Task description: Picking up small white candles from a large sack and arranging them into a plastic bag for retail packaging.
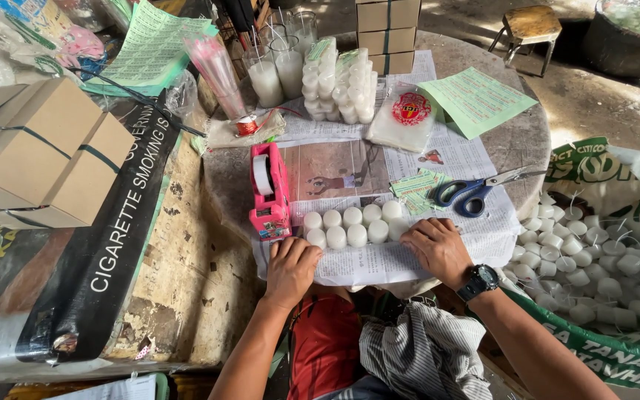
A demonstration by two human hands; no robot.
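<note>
Both hands lie palm down on a newspaper sheet [379, 263] at the near edge of the round table [527, 137], flanking two rows of small white candles [350, 226]. The left hand [290, 268] rests flat with fingers bent at the left end of the rows, gripping nothing; the right hand [435, 248], above a black wristwatch [481, 281], presses the paper at the right end, fingertips touching the last candle. The step looks like lining up the candles before rolling them in the sheet. Next, the paper edge would need lifting evenly so the rows stay tight. A pink tape dispenser [270, 191] stands just left; scissors [475, 190] lie behind.
</note>
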